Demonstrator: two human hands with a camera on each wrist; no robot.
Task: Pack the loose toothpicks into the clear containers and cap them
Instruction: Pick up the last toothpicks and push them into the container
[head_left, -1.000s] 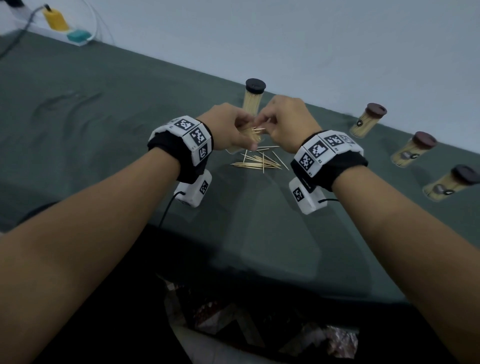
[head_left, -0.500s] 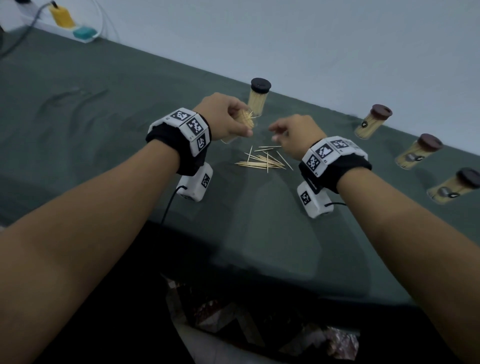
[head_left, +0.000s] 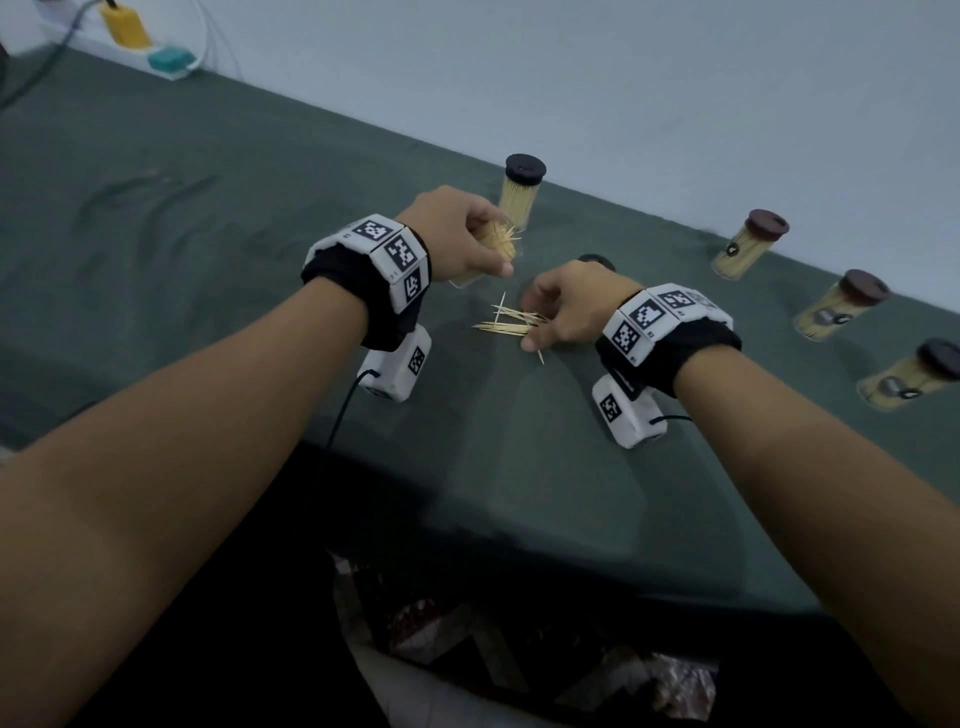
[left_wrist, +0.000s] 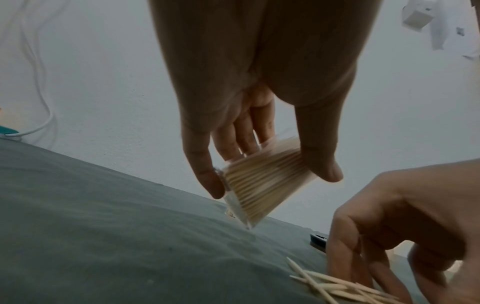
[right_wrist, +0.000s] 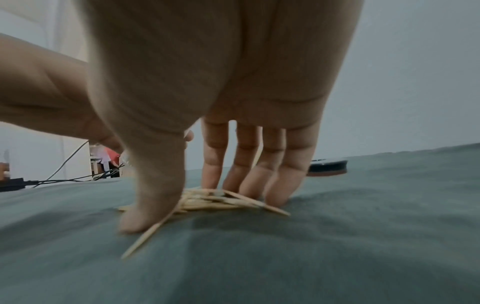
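Observation:
My left hand grips an uncapped clear container packed with toothpicks, held tilted above the green table; in the left wrist view the container sits between thumb and fingers. My right hand is down on the loose toothpicks, just right of the container. Thumb and fingertips press the cloth on either side of the toothpick pile and pinch it together. A dark cap lies flat on the cloth just beyond my right hand.
One capped, filled container stands behind my left hand. Three more capped containers line the wall on the right. A power strip with plugs lies far left. The table's front edge is near my forearms.
My right hand left the container's mouth and dropped down and right onto the loose pile. My left hand kept the container and drew slightly left.

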